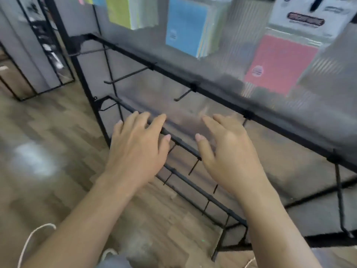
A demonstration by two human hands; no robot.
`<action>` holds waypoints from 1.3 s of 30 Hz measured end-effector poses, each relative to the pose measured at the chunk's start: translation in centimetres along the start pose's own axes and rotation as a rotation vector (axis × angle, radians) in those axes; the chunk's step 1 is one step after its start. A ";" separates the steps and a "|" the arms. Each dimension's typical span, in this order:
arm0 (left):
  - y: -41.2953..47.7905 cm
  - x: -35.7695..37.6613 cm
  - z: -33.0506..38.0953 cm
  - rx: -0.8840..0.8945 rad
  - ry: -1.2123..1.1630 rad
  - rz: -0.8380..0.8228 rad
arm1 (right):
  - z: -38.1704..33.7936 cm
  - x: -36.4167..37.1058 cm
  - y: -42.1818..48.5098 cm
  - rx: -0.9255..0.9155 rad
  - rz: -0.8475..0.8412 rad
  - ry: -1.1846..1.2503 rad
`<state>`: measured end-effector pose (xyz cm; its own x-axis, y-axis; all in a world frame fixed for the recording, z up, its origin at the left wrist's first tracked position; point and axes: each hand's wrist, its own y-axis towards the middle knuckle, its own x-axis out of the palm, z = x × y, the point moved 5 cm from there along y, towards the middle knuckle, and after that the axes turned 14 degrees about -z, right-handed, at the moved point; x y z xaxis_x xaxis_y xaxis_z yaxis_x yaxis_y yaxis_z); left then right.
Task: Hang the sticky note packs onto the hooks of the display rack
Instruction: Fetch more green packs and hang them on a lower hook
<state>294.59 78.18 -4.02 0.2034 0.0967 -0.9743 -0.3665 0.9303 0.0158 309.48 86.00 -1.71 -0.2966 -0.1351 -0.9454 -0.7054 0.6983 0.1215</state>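
Left hand (138, 149) and right hand (229, 151): both are held palm-down, side by side, in front of the lower rail of the black display rack (218, 89). The fingers are straight and spread, gripping nothing. Whether the left fingertips touch that rail cannot be told (the picture is motion-blurred).

Sticky note packs: three hang along the top of the view, above the middle rail and well apart from both hands. A yellow-green pack (119, 10) hangs at left, a blue pack (185, 24) in the centre, and a red pack (278, 64) at right under a white header card.

A long hook (125, 76) and a shorter hook (183, 95) project from the middle rail, between the packs and the hands.

A wood-pattern floor (48, 132) lies left of the rack. A white cord (29, 240) shows at the bottom-left edge.
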 end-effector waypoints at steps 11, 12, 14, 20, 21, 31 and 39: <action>-5.6 -1.3 -27.3 -0.437 -0.149 0.046 | -24.2 15.6 14.0 -0.310 -0.500 -0.148; -5.8 -1.5 -29.1 -0.457 -0.155 0.036 | -25.9 16.5 14.9 -0.319 -0.524 -0.159; -6.2 -2.2 -33.2 -0.500 -0.163 0.039 | -29.7 18.5 17.1 -0.333 -0.567 -0.167; -5.2 -3.4 -44.3 -0.607 -0.206 0.001 | -38.2 23.4 23.5 -0.375 -0.645 -0.180; -4.7 -3.6 -46.0 -0.623 -0.216 -0.010 | -39.4 24.4 24.9 -0.383 -0.662 -0.180; 5.1 -7.7 -67.0 -0.755 -0.200 -0.008 | -54.0 33.5 43.8 -0.502 -0.675 -0.058; 13.1 -14.9 -84.9 -0.866 -0.206 0.054 | -68.5 37.2 59.7 -0.578 -0.692 -0.070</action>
<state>209.68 58.92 -8.41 0.2947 0.2724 -0.9159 -0.9209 0.3368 -0.1961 212.25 74.46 -8.87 0.3408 -0.3372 -0.8776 -0.9304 0.0126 -0.3662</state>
